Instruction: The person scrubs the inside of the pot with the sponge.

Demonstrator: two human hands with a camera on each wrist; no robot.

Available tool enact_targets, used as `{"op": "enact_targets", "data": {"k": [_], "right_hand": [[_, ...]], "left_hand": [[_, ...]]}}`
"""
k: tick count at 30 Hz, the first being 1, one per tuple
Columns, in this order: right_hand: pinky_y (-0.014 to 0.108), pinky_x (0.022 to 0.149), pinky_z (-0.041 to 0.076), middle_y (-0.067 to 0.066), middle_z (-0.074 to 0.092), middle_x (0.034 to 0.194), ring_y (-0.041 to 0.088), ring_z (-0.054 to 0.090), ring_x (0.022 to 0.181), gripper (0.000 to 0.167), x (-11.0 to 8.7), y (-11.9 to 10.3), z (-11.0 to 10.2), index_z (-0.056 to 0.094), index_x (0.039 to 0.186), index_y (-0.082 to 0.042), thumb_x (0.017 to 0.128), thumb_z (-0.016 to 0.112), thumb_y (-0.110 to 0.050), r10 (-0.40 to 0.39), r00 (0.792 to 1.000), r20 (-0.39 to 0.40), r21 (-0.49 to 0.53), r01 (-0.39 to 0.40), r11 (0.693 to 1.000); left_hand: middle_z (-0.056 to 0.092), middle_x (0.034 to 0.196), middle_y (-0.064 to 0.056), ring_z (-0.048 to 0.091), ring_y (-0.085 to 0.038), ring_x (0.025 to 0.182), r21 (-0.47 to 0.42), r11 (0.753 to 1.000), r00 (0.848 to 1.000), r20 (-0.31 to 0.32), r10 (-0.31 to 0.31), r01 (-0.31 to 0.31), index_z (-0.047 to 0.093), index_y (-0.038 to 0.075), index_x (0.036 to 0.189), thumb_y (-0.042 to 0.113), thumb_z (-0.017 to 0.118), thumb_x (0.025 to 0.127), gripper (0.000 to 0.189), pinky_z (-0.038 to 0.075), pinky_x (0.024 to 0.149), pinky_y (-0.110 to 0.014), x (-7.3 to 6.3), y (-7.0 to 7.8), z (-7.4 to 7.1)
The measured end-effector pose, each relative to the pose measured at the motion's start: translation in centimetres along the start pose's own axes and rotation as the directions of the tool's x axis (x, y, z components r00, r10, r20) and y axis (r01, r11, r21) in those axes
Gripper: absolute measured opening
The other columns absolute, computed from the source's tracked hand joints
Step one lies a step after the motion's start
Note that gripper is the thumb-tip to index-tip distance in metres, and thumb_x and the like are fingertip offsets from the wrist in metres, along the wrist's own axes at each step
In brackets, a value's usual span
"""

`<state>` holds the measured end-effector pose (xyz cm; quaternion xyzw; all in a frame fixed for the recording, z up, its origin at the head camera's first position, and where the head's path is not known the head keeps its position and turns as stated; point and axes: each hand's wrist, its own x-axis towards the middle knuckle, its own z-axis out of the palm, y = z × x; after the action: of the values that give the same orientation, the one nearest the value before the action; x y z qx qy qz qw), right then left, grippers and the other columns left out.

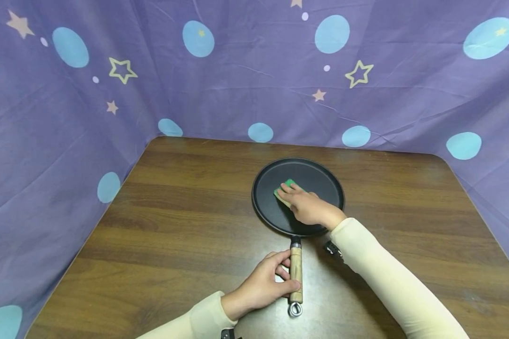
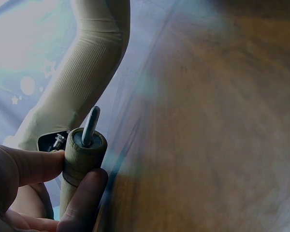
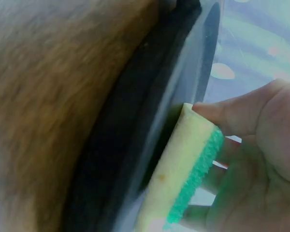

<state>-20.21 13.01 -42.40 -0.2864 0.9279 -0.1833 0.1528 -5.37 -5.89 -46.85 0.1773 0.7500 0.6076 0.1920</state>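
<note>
A round black frying pan (image 1: 318, 176) lies on the wooden table, its wooden handle (image 1: 296, 268) pointing toward me. My left hand (image 1: 265, 282) grips that handle from the left. Its thumb lies near the metal hanging ring (image 1: 295, 309); in the left wrist view, thumb and fingers pinch the handle's end (image 2: 84, 154). Inside the pan, left of its middle, my right hand (image 1: 309, 207) holds a sponge (image 1: 283, 197) against the flat cooking surface. The right wrist view shows the sponge's yellow side (image 3: 171, 174) facing the pan, with thumb and fingers on its green scouring side.
The brown wooden table (image 1: 186, 212) extends around the pan on all sides. A purple curtain (image 1: 246, 94) with stars and blue dots hangs behind and beside it. Dark wrist devices (image 1: 333, 249) show at both cream sleeves.
</note>
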Motion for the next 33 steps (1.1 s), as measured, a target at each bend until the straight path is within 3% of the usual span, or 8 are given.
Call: {"op": "enact_targets", "data": {"k": [14,33], "right_hand": [[0.063,0.121,0.028,0.021,0.023,0.171,0.043,0.017,0.158,0.063,1.3,1.0,-0.1,0.036,0.162,-0.003,0.104,0.059,0.001,-0.089,0.996,-0.024,-0.033,0.089,0.996],[0.055,0.127,0.018,0.016,0.016,0.174,0.040,0.009,0.160,0.063,4.7,1.6,-1.5,0.031,0.164,-0.005,0.106,0.056,-0.002,-0.037,0.999,0.035,0.015,0.037,0.999]], "left_hand": [[0.057,0.112,-0.005,0.063,-0.003,0.086,0.023,1.000,1.000,-0.005,0.019,-0.018,0.046,-0.013,0.150,0.004,0.081,0.085,0.075,0.050,0.083,-0.022,0.0,0.2,0.0],[0.058,0.113,-0.005,0.064,-0.004,0.086,0.021,1.000,1.000,0.004,0.011,-0.011,0.046,-0.012,0.151,0.006,0.081,0.086,0.076,0.048,0.087,-0.023,0.1,0.0,-0.1]]}}
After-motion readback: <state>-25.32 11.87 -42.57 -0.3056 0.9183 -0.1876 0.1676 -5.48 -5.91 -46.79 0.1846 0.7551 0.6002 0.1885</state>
